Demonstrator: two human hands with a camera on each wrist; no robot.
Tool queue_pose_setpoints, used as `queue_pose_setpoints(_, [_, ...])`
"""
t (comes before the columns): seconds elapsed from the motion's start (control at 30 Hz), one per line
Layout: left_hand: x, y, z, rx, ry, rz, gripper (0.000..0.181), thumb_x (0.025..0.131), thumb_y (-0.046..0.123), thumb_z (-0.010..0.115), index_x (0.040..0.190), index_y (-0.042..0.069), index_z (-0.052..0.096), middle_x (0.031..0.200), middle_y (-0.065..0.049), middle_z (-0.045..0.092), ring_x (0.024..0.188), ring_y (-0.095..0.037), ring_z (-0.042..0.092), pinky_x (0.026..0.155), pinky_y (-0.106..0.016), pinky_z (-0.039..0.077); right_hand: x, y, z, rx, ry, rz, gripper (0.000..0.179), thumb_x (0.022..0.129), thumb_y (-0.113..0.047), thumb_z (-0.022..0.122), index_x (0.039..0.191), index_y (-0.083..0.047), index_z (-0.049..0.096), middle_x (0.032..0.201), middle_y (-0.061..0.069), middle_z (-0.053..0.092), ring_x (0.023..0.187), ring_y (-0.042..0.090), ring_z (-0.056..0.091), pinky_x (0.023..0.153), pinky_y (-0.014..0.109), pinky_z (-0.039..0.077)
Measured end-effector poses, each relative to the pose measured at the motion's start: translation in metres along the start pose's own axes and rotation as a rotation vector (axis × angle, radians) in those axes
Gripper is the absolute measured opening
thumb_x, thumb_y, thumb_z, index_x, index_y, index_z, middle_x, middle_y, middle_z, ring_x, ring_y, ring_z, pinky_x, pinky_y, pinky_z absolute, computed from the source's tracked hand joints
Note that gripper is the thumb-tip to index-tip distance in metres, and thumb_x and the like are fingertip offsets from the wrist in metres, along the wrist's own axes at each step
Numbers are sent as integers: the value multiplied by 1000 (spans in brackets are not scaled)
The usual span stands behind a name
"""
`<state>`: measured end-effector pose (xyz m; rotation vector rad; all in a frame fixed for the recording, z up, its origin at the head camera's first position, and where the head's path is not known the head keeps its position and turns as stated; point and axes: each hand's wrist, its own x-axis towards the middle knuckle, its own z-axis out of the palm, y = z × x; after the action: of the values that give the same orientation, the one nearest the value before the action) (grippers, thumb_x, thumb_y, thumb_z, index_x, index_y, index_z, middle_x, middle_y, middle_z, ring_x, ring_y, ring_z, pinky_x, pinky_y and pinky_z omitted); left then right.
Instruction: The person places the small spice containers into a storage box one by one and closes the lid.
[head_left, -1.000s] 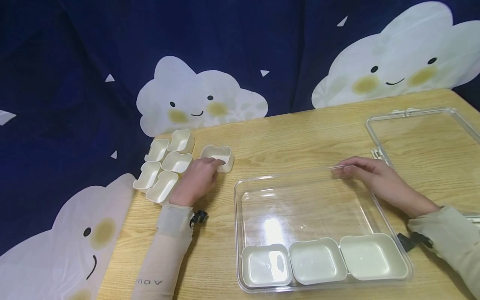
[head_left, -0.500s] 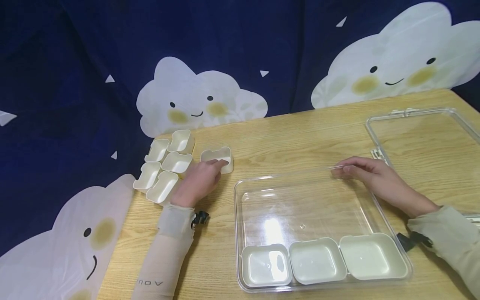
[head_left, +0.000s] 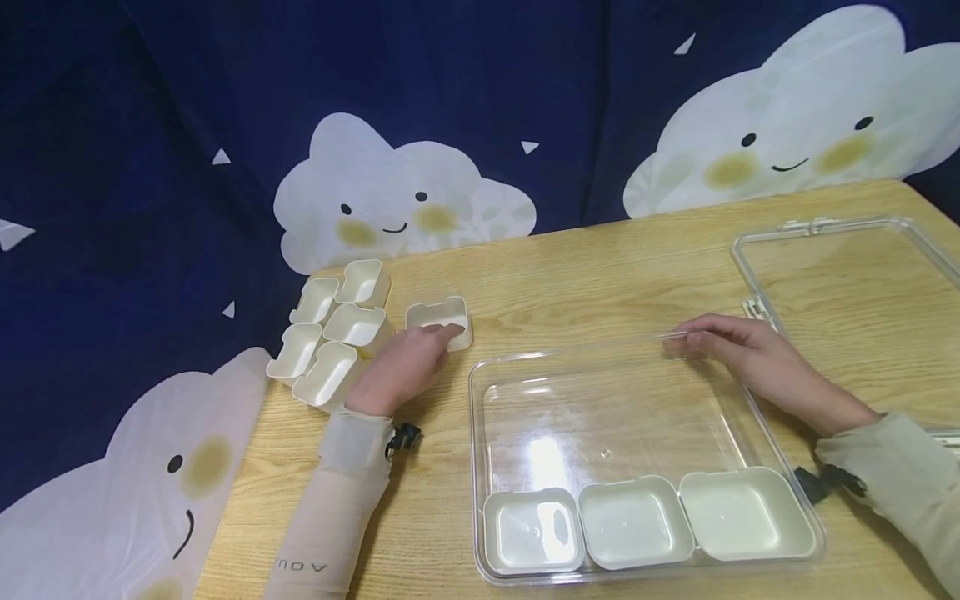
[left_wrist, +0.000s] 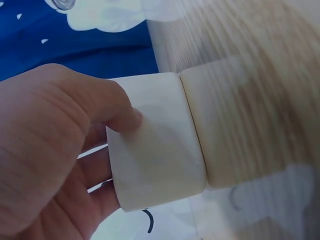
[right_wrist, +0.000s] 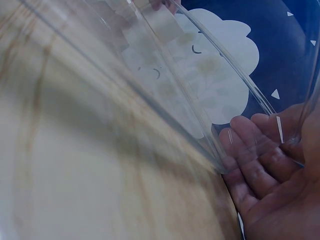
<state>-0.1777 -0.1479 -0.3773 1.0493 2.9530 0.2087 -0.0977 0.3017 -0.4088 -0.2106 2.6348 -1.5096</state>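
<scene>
My left hand [head_left: 405,367] holds a small off-white storage bin [head_left: 431,315] with a notched rim, left of the large clear plastic box. In the left wrist view the thumb lies against the wall of this bin [left_wrist: 162,150], while the other fingers are partly hidden behind it. My right hand [head_left: 738,354] grips the far right corner of the clear box [head_left: 630,417]; the right wrist view has its fingers [right_wrist: 260,170] around the transparent corner. Along the box's near side sit three off-white bins, left [head_left: 532,533], middle [head_left: 636,523] and right [head_left: 746,512].
Several more off-white bins [head_left: 326,372] stand grouped at the table's left edge, beside my left hand. A clear lid with clips [head_left: 757,279] lies on the wooden table [head_left: 570,283] at the right. Behind hangs a dark blue curtain [head_left: 465,75] with cloud prints.
My left hand and the bin it holds have shifted slightly toward me and to the right, nearer the clear box. The right hand has stayed at the box corner.
</scene>
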Motion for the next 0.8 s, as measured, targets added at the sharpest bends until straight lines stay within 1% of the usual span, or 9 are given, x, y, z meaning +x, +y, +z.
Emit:
queue_pose_setpoints(0.1, [0, 1, 0, -3, -4, 8, 39, 94, -2, 58, 130, 12, 65, 67, 0, 56, 61, -16, 50, 60, -35, 50, 0, 1, 0, 3, -2, 8, 31, 110, -30, 49, 128, -15, 69, 119, -5, 79, 108, -6, 70, 92, 6, 47])
queue_pose_setpoints(0.37, [-1, 4, -2, -6, -1, 16, 38, 92, -4, 56, 125, 12, 65, 64, 2, 48, 57, -16, 43, 53, -30, 42, 0, 2, 0, 3, -3, 13, 31, 110, -31, 49, 128, -16, 68, 120, -5, 78, 109, -6, 69, 92, 6, 47])
queue_pose_setpoints(0.63, [-2, 6, -5, -5, -9, 12, 37, 92, -4, 54, 123, 14, 65, 64, 3, 46, 58, -15, 43, 53, -28, 39, 0, 1, 0, 5, 0, 6, 30, 110, -30, 49, 128, -15, 69, 119, -5, 78, 109, -7, 69, 92, 6, 47])
queue_pose_setpoints(0.8, [-2, 7, -5, 4, -2, 15, 37, 92, -5, 55, 121, 14, 65, 64, 4, 46, 58, -14, 42, 52, -28, 38, 0, 1, 0, 8, 0, 5, 30, 110, -30, 49, 128, -15, 69, 119, -5, 78, 109, -7, 69, 92, 7, 47])
